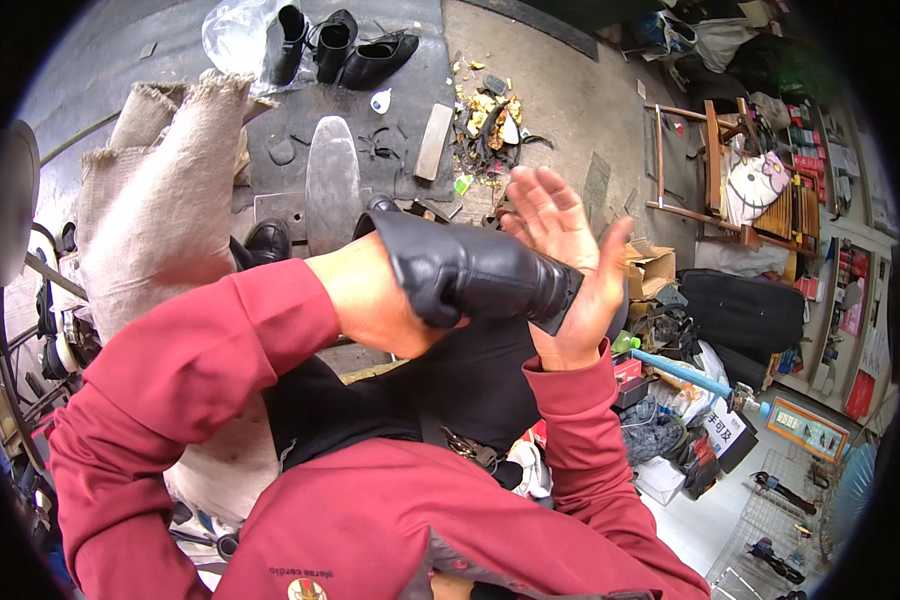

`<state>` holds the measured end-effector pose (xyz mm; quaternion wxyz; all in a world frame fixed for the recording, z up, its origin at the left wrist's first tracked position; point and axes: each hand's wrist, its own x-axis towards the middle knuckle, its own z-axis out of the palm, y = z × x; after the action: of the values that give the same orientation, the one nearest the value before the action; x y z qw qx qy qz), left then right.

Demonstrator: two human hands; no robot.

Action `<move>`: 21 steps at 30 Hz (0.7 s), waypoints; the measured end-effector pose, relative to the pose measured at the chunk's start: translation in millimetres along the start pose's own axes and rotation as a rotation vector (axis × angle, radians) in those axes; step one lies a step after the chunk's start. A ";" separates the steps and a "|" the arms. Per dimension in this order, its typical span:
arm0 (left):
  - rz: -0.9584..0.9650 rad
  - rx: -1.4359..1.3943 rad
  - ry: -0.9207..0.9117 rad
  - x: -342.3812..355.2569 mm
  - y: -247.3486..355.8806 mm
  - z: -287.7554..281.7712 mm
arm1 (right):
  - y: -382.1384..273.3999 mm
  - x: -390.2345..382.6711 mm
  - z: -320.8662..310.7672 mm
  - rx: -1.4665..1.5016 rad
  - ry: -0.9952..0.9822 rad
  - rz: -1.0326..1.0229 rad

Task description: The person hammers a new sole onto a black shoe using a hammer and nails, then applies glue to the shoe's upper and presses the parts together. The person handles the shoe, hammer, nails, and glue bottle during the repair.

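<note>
A black leather boot (485, 268) lies across in front of me, above my lap, its wide opening towards the left. My left hand (385, 305) reaches into that opening and carries the boot; its fingers are hidden by the leather. The boot's narrow right end rests against the palm of my right hand (570, 255). That hand is open, palm up, with the thumb held apart from the fingers. Beyond the boot stands an oblong grey metal plate (332, 185), shaped like a sole. A grey rectangular block (433, 142) lies on the dark mat (210, 45).
Several black shoes (335, 48) stand at the far left by a clear plastic bag (238, 38). Scraps (492, 120) are heaped on the floor. Coarse beige cloth (160, 190) hangs at my left. At right are a wooden folding chair (712, 165), a black case (745, 308) and a blue tube (682, 372).
</note>
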<state>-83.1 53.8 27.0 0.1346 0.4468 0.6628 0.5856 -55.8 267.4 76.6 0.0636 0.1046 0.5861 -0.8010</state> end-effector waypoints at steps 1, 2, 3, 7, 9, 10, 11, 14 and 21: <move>-0.052 -0.185 0.027 -1.1 2.9 0.2 | 0.8 1.7 -0.1 0.022 -0.012 -0.063; -0.149 -0.325 -0.043 0.2 2.3 -2.5 | 1.3 2.2 0.1 -0.002 -0.016 -0.115; -0.220 -0.268 -0.119 1.7 3.6 -2.0 | 1.7 2.5 0.6 -0.025 -0.020 -0.169; -0.312 -0.408 -0.034 4.1 11.7 -6.1 | 2.8 0.4 3.0 -0.171 -0.020 -0.352; -0.324 -0.533 -0.069 10.2 13.6 -9.2 | 4.5 -2.8 4.0 -0.197 -0.005 -0.423; -0.325 -0.606 -0.085 13.4 14.7 -10.7 | 5.7 -3.9 4.2 -0.235 -0.017 -0.450; -0.346 -0.715 -0.055 14.4 17.5 -11.3 | 6.8 -4.8 4.2 -0.254 -0.045 -0.482; -0.364 -0.871 -0.004 15.2 27.0 -10.0 | 11.7 -4.3 4.3 -0.281 -0.113 -0.555; -0.399 -0.718 -0.010 7.7 32.8 -5.0 | 4.8 -1.0 0.6 -0.401 -0.338 -0.434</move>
<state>-76.7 53.5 60.5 0.3960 0.2369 0.4893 0.7401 -53.8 265.3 72.6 0.0071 -0.1713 0.7215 -0.6708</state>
